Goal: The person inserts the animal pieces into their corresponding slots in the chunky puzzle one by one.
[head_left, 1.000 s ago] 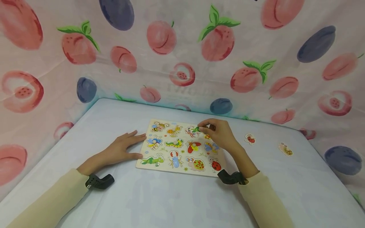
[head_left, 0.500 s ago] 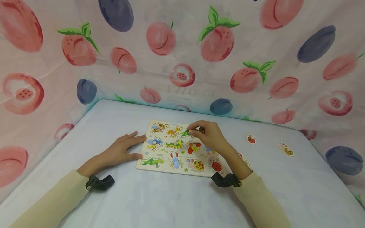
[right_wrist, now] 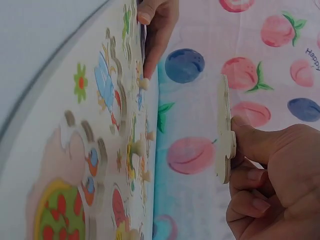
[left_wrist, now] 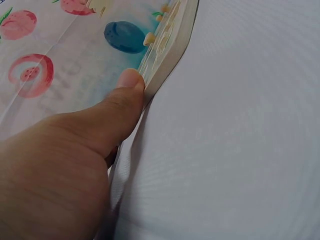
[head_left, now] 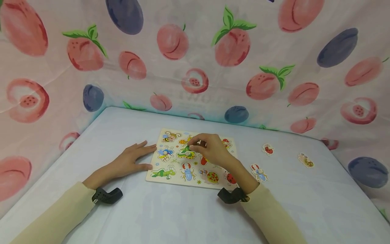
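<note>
A green grasshopper puzzle piece (head_left: pixel 183 149) is pinched between thumb and fingers of my right hand (head_left: pixel 214 149). In the right wrist view the piece (right_wrist: pixel 225 135) stands edge-on, raised off the wooden insect puzzle board (head_left: pixel 149 178). My left hand (head_left: pixel 126 162) lies with fingers spread at the board's left edge, its thumb (left_wrist: pixel 122 100) against that edge in the left wrist view. Knobbed pieces such as a bee (head_left: pixel 172 136) and a caterpillar (head_left: pixel 186 156) sit in the board. Its front row shows recesses, including a grasshopper recess (head_left: pixel 163 173). My right hand hides part of the board.
To the right on the white-covered table (head_left: pixel 170 217) lie a loose ladybug piece (head_left: pixel 268 149), a snail piece (head_left: pixel 306 160) and a stag beetle piece (head_left: pixel 259 173). A fruit-print cloth (head_left: pixel 195 44) hangs behind the table.
My right hand has carried the grasshopper piece leftward and slightly nearer across the board, uncovering the stag beetle piece and the board's back right corner. The left hand has stayed put.
</note>
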Tool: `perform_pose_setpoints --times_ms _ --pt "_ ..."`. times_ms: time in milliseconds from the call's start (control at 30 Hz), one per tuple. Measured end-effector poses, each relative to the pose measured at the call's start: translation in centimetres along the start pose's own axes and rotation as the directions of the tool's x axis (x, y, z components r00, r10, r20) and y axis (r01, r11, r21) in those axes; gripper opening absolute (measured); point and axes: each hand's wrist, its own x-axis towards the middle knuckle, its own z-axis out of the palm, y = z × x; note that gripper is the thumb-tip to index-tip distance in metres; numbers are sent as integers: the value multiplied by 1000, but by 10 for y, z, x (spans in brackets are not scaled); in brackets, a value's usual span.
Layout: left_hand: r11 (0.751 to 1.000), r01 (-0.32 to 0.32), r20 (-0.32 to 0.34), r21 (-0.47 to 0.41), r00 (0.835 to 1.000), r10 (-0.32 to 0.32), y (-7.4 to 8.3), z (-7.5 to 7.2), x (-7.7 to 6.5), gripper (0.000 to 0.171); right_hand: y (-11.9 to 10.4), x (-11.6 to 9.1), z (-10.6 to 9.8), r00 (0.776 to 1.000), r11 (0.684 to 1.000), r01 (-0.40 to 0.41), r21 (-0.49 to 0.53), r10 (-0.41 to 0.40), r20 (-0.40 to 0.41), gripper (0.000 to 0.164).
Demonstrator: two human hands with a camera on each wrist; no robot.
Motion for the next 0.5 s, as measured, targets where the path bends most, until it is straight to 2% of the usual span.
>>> perform_pose_setpoints --times_ms 167,500 --pt "1000 -15 -9 11 1000 15 -1 1 1 71 -6 2 8 999 1000 5 23 -6 38 7" --pt "1000 2 14 12 1000 -3 -3 1 2 70 -17 5 26 995 998 45 -33 -42 91 7"
